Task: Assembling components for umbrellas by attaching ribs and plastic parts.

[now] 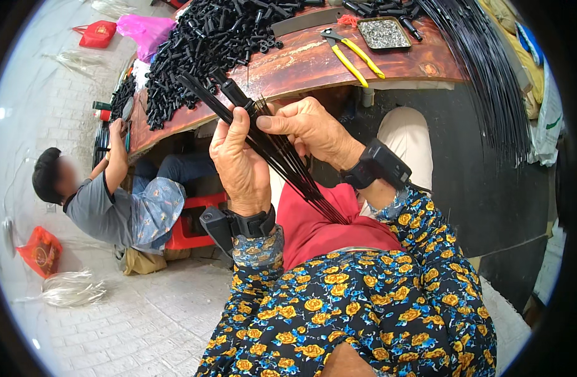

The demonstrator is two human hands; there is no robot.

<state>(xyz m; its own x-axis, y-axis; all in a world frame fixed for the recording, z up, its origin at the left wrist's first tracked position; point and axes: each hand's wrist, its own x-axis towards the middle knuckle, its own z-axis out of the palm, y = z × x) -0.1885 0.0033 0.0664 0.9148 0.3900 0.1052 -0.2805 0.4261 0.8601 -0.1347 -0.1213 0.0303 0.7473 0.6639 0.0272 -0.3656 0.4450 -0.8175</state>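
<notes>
A bundle of thin black rods (299, 182) slants from above my hands down toward the red cloth (307, 220) on my lap. My left hand (241, 173) is closed round its upper part, thumb pointing up. Beside the rods' upper ends stands a black ribbed cylindrical piece (237, 94), just above my fingers. My right hand (316, 129) is closed on the rods from the other side, its thumb pressed against them below the cylinder. Its lower fingers are partly hidden. Both hands are in front of the table's near edge.
On the reddish wooden table (301, 66) lie a heap of black cylindrical parts (197, 56), yellow-handled pliers (348, 53), a grey metal bar (307, 22) and a tray (386, 48) of small metal pieces. Long black rods (495, 88) hang over its right end. A co-worker (103, 210) sits at left.
</notes>
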